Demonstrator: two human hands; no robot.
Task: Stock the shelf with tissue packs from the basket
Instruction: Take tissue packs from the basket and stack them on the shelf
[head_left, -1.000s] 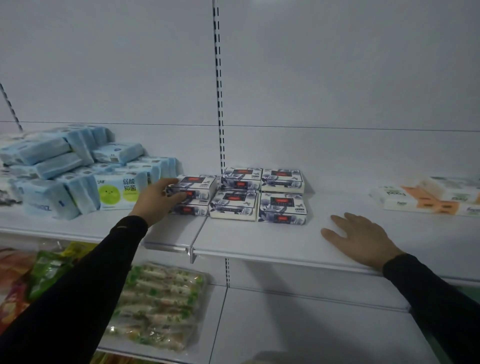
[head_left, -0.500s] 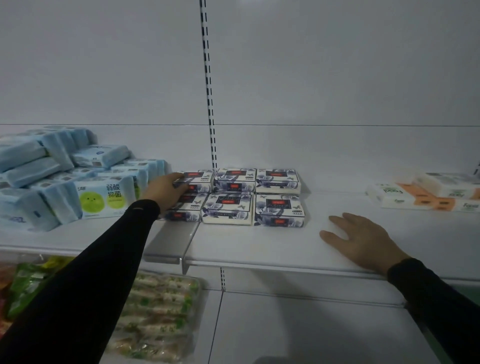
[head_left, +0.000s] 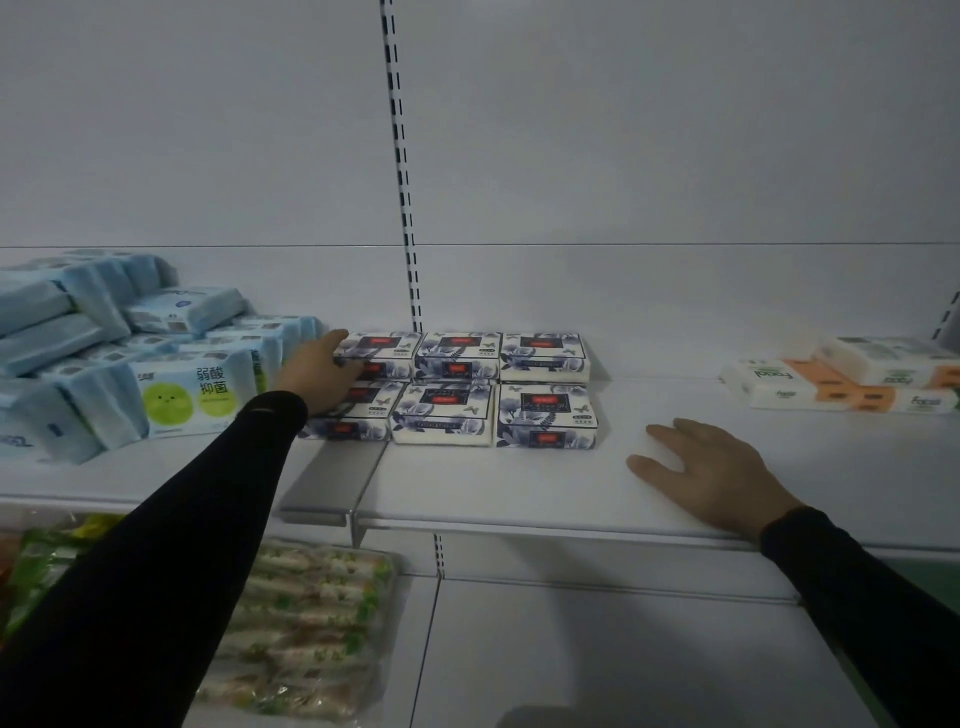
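Several white tissue packs with blue flower print and a dark red label lie on the white shelf (head_left: 519, 499) in two rows of three. My left hand (head_left: 319, 371) grips the left end of the back-left tissue pack (head_left: 387, 347), thumb on its top, fingers on its front face. That pack lies level with the back-middle pack (head_left: 457, 353). The front-left pack (head_left: 358, 415) is partly hidden by my left wrist. My right hand (head_left: 711, 470) rests flat on the bare shelf, right of the front-right pack (head_left: 545, 415). No basket is in view.
A pile of light blue tissue packs (head_left: 104, 353) fills the shelf's left side. White and orange packs (head_left: 852, 382) lie at the far right. A slotted upright (head_left: 402, 171) runs up the back wall. Green-printed packets (head_left: 306, 629) lie on the lower shelf.
My left hand has carried the pack from above the front-left pack back into the rear row, where it now lies beside the back-middle pack. My right hand has stayed flat on the shelf.
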